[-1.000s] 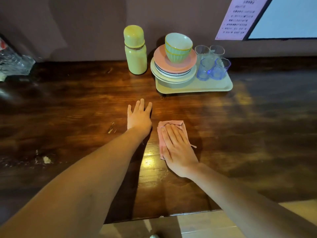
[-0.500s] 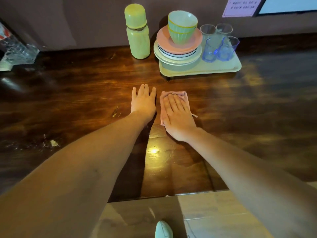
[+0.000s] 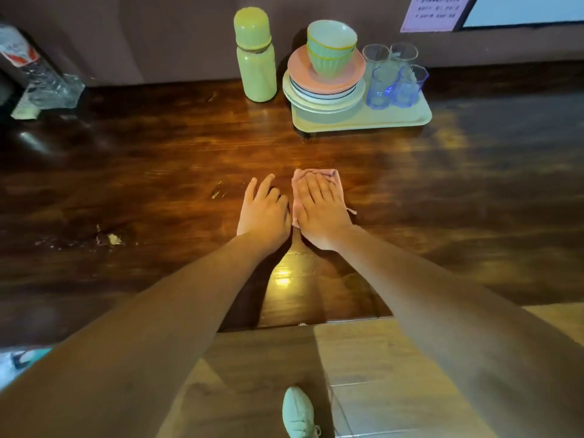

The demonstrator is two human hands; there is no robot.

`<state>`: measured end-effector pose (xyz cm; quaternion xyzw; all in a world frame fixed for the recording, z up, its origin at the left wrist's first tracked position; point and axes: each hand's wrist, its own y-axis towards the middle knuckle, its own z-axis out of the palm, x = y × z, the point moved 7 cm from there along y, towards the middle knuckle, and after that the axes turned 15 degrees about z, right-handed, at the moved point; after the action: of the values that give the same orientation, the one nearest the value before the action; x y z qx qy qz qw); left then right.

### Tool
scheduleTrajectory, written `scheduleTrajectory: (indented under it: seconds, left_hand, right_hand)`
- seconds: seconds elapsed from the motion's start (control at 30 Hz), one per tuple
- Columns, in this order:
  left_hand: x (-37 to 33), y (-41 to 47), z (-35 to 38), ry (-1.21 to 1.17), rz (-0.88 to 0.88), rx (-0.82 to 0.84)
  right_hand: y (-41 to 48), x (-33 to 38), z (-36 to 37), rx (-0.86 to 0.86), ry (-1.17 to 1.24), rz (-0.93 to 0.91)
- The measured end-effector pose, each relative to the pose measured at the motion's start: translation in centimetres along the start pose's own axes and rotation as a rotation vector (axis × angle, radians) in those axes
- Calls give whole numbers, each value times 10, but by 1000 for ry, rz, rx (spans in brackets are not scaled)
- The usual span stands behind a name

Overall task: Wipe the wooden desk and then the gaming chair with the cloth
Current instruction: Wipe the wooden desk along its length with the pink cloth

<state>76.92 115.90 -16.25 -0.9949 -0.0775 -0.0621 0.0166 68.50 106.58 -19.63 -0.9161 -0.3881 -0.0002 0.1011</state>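
While right grip (image 3: 322, 211) presses flat on cloth (image 3: 332, 176), left grip (image 3: 264, 213) rests loose on glossy (scuffed) desk (image 3: 151, 172).

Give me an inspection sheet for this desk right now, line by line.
Surface: wooden desk, dark and glossy, chipped patch at left.
Job's things: pink cloth flat on desk; gaming chair not in view.
Clutter: green flask; tray with stacked plates, bowl and glasses; plastic bottle far left.
Hands: right hand presses flat on the cloth; left hand open on the desk beside it.
Cables: nothing seen.
Surroundings: wall with pink notice; floor and a shoe below.
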Motion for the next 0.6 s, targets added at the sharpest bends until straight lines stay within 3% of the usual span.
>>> scheduleTrajectory:
  seconds: [0.23, 0.3, 0.43, 0.6]
  left_hand:
    - [-65, -90, -6, -100, 88, -183]
    - [-76, -130, 0, -208, 38, -234]
    - [-82, -169, 18, -248, -95, -195]
    - [-68, -156, 17, -255, -96, -194]
  right_hand:
    - [-58, 3, 8, -82, 37, -14]
    - [-95, 4, 10, -92, 38, -26]
    - [-161, -2, 18, -75, 28, -82]
    - [-135, -5, 10, -58, 12, -117]
